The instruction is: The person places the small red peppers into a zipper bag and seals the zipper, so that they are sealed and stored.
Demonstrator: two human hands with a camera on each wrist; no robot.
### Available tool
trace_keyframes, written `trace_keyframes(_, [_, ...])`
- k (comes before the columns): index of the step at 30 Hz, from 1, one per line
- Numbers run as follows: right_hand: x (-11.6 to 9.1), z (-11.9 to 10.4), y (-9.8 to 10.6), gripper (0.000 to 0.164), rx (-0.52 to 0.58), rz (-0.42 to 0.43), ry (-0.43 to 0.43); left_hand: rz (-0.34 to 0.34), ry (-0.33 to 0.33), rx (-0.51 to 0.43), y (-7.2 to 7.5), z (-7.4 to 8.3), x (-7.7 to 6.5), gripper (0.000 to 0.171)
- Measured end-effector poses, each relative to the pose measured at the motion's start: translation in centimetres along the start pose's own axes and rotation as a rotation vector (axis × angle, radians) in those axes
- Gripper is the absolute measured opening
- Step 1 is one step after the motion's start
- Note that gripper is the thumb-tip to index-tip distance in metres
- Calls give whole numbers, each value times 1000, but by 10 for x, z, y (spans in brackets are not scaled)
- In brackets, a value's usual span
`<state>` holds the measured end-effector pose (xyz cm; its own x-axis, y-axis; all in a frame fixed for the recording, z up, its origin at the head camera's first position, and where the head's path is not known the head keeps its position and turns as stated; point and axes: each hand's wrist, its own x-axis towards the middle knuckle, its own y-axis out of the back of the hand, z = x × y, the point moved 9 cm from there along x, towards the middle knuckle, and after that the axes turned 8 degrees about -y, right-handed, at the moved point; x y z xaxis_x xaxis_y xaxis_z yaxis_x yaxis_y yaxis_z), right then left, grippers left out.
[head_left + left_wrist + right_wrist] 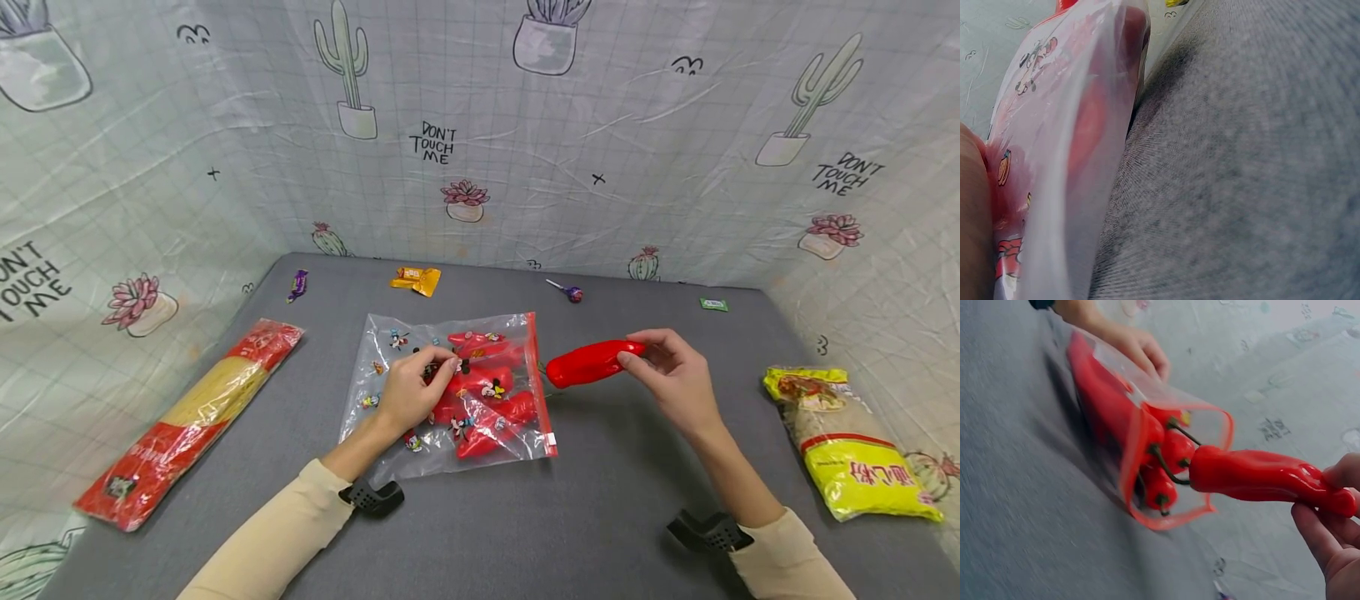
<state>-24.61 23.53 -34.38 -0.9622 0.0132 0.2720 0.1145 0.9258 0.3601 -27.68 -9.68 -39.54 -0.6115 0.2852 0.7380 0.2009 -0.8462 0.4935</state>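
Note:
A clear zip bag (pixel 393 458) with cartoon prints and a red-edged mouth (pixel 1137 509) lies at the middle of the table, its mouth to the right. Inside are several red peppers (pixel 1161 487) with green stems, stem ends towards the mouth. My left hand (pixel 414 387) is on top of the bag, pinching its film; the left wrist view has mostly the blurred bag side (pixel 1054 137). My right hand (pixel 678 375) pinches a long red pepper (pixel 588 364) by its tip. That pepper is just outside the mouth, its stem end facing the bag.
A red and yellow noodle packet (pixel 202 408) lies at the left, and a yellow bag (pixel 847 450) at the right. Along the back are a purple candy (pixel 297 285), an orange packet (pixel 416 280), a lollipop (pixel 573 293) and a green candy (pixel 714 305).

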Motion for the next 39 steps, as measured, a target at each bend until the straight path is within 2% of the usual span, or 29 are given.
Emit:
trace_keyframes(9, [4, 15, -27, 35, 176, -58, -140, 17, -1, -1, 2, 0, 0, 9])
trace_keyframes(14, [3, 27, -56, 39, 261, -146, -237, 47, -29, 4, 5, 4, 1, 9])
trace_keyframes(18, [3, 32, -80, 37, 208, -219, -264, 68, -50, 11, 6, 9, 2, 9])
trace_keyframes(20, [4, 32, -86, 36, 168, -230, -260, 71, -51, 14, 7, 10, 3, 10])
trace_keyframes(24, [9, 30, -91, 36, 159, -240, -245, 71, -65, 30, 8, 13, 4, 9])
trace_keyframes(28, [12, 21, -97, 30, 157, -269, -210, 79, -103, 44, 11, 18, 8, 9])
trace_keyframes(31, [9, 7, -105, 23, 99, -305, -180, 82, -125, 28, 13, 22, 11, 8])
trace_keyframes(36, [-5, -12, -129, 18, -29, -459, -183, 45, -139, 14, 11, 31, 16, 7])
trace_keyframes(39, [-5, -2, -137, 20, -53, -506, -179, 21, -127, 19, 8, 33, 17, 7])
